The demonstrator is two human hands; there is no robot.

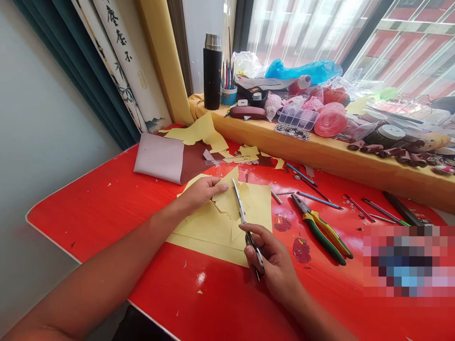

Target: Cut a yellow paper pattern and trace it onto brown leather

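Yellow paper [213, 232] lies on the red bench [199, 298], pressed by the left hand's [202, 192] flat fingers [218, 188], while the right hand's [275, 265] fingers clamp scissors [241, 208]; a slipping sheet could bring the blades onto the left fingers.

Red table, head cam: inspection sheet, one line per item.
surface: red painted table, paint chipped in patches, yellow scraps scattered on it.
job's things: yellow sheet with ragged cut edges; steel scissors, blades on the sheet.
clutter: pliers with green-and-yellow handles; folded mauve-and-brown sheet; yellow ledge crowded with compartment box, black flask, plastic bags.
hands: left hand flat on the sheet; right hand gripping the scissors.
cables: nothing seen.
surroundings: teal curtain, hanging calligraphy scroll, window; pixelated patch hides the table's lower right.
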